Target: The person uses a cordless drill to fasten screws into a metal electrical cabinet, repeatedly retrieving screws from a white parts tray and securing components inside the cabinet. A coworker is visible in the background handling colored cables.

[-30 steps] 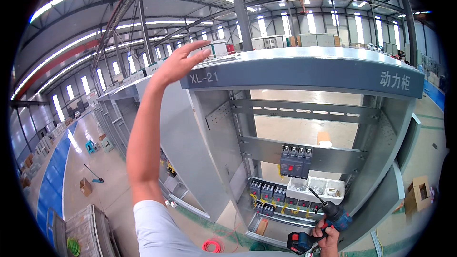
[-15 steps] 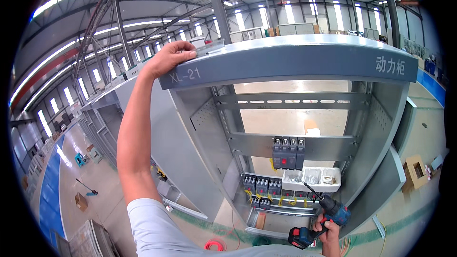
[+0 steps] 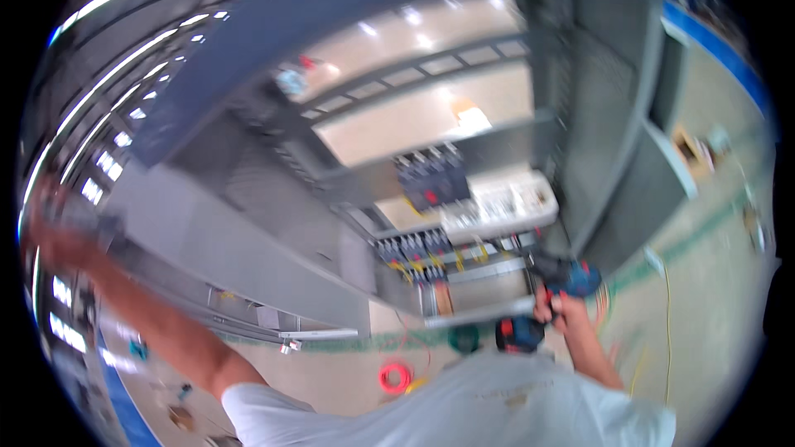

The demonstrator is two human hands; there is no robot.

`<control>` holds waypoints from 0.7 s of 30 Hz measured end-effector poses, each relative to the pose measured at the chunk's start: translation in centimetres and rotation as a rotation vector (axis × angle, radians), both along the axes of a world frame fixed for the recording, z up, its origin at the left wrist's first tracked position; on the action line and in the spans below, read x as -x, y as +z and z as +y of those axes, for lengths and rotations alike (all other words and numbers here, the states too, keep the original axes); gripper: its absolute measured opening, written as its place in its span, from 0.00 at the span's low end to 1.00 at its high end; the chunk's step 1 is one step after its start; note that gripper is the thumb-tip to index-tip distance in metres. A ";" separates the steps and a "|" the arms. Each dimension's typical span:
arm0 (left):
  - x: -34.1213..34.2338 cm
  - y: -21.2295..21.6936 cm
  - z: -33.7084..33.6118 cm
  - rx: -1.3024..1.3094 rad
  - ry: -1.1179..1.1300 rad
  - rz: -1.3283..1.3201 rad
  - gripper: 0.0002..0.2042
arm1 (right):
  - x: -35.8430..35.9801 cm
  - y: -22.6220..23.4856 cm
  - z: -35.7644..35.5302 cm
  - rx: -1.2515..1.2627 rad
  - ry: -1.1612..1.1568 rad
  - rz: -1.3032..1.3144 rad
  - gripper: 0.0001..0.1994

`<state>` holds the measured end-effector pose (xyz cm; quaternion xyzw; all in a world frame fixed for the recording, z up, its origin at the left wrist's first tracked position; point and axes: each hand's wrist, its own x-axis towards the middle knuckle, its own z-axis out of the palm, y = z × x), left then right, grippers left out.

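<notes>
Has taken the left hand (image 3: 60, 230) off the cabinet's (image 3: 215, 74) top left corner within the last half second and swung it out well to the left of the cabinet, near the rim of the view. Has also tipped the gaze down and askew, bringing the cabinet's lower interior nearer the middle. Keeps the cordless drill (image 3: 580, 279) in the right hand (image 3: 565, 312), just in front of the cabinet's lower right, with fingers wrapped round the grip. Seems, as a judgement, to mean a break in handwork at the cabinet's top, with no drilling under way. To note inside the cabinet: a large breaker (image 3: 432, 180) at mid-height, a white foam tray (image 3: 507, 226) lower and further right, a row of small breakers (image 3: 414, 246) at lower left. On the floor in front of the cabinet, a red coil (image 3: 395, 377)

Cannot tell the state of the left fingers, spread or closed, for the motion blur; cannot tell either of anything held there. Cannot make out the drill's tip against the cabinet's interior, nor be sure of any contact. Loses part of the cabinet's header past the upper edge of the view, and the tray's small contents to blur
</notes>
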<state>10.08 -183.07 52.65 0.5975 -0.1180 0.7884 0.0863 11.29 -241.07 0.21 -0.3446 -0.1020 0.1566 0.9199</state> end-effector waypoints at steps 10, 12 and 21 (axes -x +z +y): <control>0.2 -28.5 -11.5 0.633 -0.934 0.619 0.19 | 1.1 0.6 -1.1 -0.116 -0.059 -0.005 0.26; -2.7 -37.7 -19.2 1.140 -1.069 0.746 0.18 | 1.3 0.0 -1.0 -0.094 -0.098 0.007 0.26; -9.3 -54.7 -34.4 0.935 -1.338 1.864 0.17 | 4.6 0.0 -4.0 -0.028 -0.373 0.061 0.29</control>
